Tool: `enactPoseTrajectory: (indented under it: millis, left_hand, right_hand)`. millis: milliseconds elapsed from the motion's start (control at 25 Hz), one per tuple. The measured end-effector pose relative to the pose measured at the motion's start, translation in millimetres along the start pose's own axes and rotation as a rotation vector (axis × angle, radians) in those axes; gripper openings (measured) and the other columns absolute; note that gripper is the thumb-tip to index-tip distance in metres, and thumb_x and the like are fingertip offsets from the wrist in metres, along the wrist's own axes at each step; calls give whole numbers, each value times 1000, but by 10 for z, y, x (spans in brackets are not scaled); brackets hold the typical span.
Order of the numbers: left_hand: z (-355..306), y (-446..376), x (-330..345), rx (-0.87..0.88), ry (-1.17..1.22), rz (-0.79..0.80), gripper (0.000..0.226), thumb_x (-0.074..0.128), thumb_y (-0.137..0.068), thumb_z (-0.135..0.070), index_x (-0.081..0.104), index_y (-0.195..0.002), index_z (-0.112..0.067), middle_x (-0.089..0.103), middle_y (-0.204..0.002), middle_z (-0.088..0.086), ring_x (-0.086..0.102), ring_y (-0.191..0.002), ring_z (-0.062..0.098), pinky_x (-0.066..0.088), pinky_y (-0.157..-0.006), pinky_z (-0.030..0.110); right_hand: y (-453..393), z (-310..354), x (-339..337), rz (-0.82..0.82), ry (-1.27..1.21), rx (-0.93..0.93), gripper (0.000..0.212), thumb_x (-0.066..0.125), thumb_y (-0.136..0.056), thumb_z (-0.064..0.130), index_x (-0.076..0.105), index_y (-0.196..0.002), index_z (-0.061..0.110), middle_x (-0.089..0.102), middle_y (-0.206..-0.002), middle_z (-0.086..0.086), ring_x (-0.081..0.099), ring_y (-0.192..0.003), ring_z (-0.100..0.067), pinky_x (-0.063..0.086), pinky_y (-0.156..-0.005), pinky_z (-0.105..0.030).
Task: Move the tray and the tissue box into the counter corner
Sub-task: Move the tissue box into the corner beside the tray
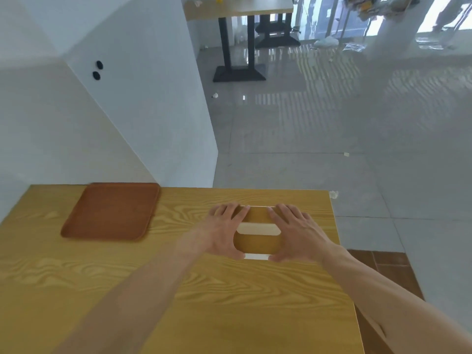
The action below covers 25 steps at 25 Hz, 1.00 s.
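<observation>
From the head camera, the tissue box (258, 232) sits on the wooden counter (229, 302) toward its right side, near the far edge; the left hand (219, 233) grips its left end and the right hand (293, 233) its right end, fingers over the far side and thumbs on the near side, so both hands are closed around the box; whether it is lifted off the surface cannot be told. The brown tray (112, 212) lies well apart to the left, already close against the white wall (76, 136) at the counter's far left. The box step seems to be in hand; the next move likely calls for carrying it leftward to just beside the tray. The box's long axis runs left to right, its pale slot facing up; the tray's longer side appears to run toward the wall.
</observation>
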<state>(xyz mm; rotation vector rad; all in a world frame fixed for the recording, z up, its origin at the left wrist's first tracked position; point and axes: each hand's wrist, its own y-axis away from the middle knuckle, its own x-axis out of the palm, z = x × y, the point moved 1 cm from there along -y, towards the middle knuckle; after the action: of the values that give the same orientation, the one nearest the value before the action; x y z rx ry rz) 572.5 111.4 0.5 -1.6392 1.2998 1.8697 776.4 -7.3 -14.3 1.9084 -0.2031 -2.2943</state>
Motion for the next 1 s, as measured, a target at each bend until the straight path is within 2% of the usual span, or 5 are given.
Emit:
enactPoseTrajectory:
  millis: [240,440,720,1000]
  left_hand:
    - [144,1165,167,-60,49,-195,122,57,-60,-78,-3,-152,-26,10,-155,5,6,-142,29,10,-120,50]
    - [363,2198,470,-128,50,-349,122,60,-58,-78,11,-151,-17,23,-147,10,20,-135,30,18,-118,49]
    - [760,3889,979,-315,49,-394,120,55,-62,-81,13,-152,-14,23,-148,11,17,-137,31,12,-119,51]
    - [1089,5383,1450,-504,83,-426,117,55,-65,-81,12,-153,-16,18,-152,9,15,-140,29,12,-119,53]
  right_hand:
    - [289,777,-161,-59,5,-181,122,53,-60,83,8,-156,22,18,-161,-7,11,-146,-26,18,-118,-44]
    - [471,1628,-179,-57,40,-320,121,51,-61,83,7,-156,23,14,-163,-7,6,-147,-26,13,-119,-42]
    - [683,3224,-44,-37,107,-513,121,50,-61,84,7,-156,22,14,-162,-6,6,-145,-24,16,-118,-42]
    - [814,4685,101,-42,134,-692,121,51,-60,87,11,-156,25,13,-163,-3,5,-146,-21,15,-118,-41]
